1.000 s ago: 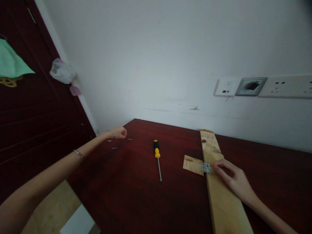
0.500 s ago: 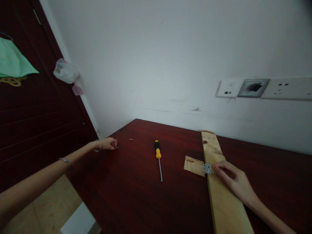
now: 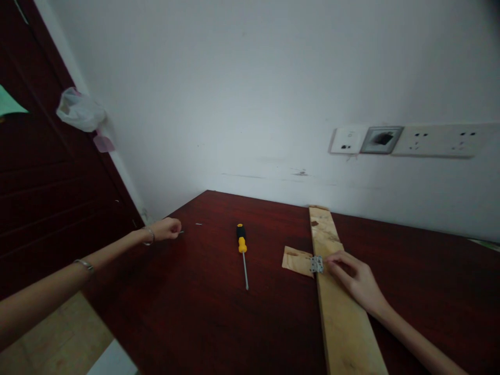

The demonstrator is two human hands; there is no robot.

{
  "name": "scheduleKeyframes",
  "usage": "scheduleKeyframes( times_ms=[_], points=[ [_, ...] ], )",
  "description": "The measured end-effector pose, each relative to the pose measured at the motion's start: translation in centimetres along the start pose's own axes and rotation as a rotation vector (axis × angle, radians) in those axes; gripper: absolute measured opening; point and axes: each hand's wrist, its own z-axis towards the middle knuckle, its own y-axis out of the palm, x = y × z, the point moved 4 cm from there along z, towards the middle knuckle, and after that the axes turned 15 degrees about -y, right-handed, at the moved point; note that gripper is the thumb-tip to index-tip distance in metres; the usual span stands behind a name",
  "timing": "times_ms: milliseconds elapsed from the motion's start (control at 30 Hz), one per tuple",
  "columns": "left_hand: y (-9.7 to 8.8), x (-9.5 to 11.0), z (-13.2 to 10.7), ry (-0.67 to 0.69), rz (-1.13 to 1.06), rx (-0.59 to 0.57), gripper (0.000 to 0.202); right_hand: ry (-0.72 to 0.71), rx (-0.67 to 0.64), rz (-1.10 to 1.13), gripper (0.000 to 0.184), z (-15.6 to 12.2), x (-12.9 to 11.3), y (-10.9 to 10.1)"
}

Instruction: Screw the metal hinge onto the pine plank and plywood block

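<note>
Red table edge [image 3: 189, 206]: left grip [image 3: 164, 228] pinching pin [image 3: 181, 232]; right grip [image 3: 358, 278] distant, narrow beside hinge [image 3: 316, 264].

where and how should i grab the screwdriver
Probably best by the thick black-and-yellow handle, coming down from above on the left hand's side. The screwdriver lies flat, handle toward the wall, thin shaft pointing back toward you; its other side faces the long wooden board.
</note>
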Motion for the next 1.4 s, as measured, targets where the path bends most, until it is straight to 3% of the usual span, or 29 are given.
scheduleKeyframes(
  times_ms=[133,233,367,533,667,800,933,1200,1400],
  points=[
    [-2.0,6.3,1.1,0.201,-0.189,0.091,0.017,0.002,0.037,0.030,0.021,0.1,-0.1,-0.1],
    [-3.6,12.9,1.7,0.362,-0.374,0.151,0.016,0.009,0.061,0.059,0.021,0.2,-0.2,-0.2],
    [-4.4,22.3,1.4,0.527,-0.603,0.111,0.013,0.040,0.100,0.104,0.019,0.2,-0.3,-0.2],
    [-2.3,31.9,0.3,0.631,-0.832,-0.018,0.013,0.097,0.161,0.162,0.018,0.2,0.0,-0.3],
    [0.5,36.8,-0.1,0.652,-0.963,-0.131,0.017,0.091,0.168,0.179,0.017,0.4,-0.2,-0.4],
    [2.8,39.1,-0.3,0.647,-1.063,-0.226,0.022,0.086,0.157,0.167,0.018,0.4,-0.5,-0.4],
    [4.2,39.5,-0.7,0.626,-1.093,-0.262,0.022,0.098,0.174,0.182,0.018,0.5,-0.4,-0.3],
    [4.7,38.4,-1.9,0.564,-1.119,-0.317,0.029,0.102,0.244,0.225,0.021,2.2,-1.8,-1.0],
    [4.7,39.1,-2.9,0.592,-1.155,-0.348,0.031,0.075,0.223,0.285,0.019,2.9,-3.5,-1.0]
  ],
)
